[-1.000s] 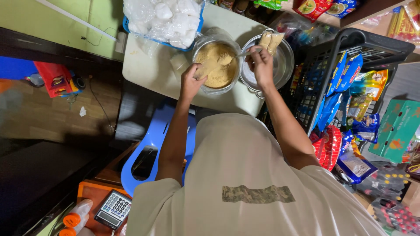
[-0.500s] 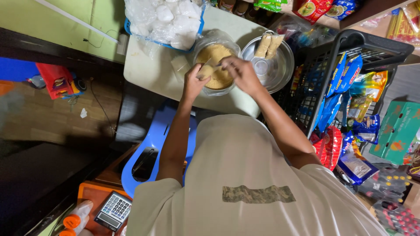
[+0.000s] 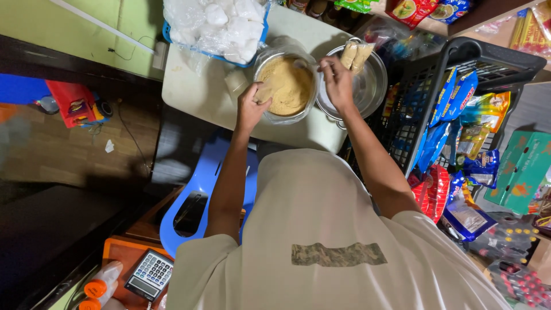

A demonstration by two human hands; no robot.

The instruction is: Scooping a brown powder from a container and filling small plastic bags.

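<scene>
A round clear tub of tan powder (image 3: 287,86) stands open on the pale table (image 3: 195,92), a small filled packet (image 3: 263,92) at its near rim.

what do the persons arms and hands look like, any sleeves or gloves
Both arms are bare from the short sleeves down. The shirt is a pale beige tee with a camouflage-patterned stripe across it. The left hand and right hand wear no gloves; no watch or rings are visible.
</scene>
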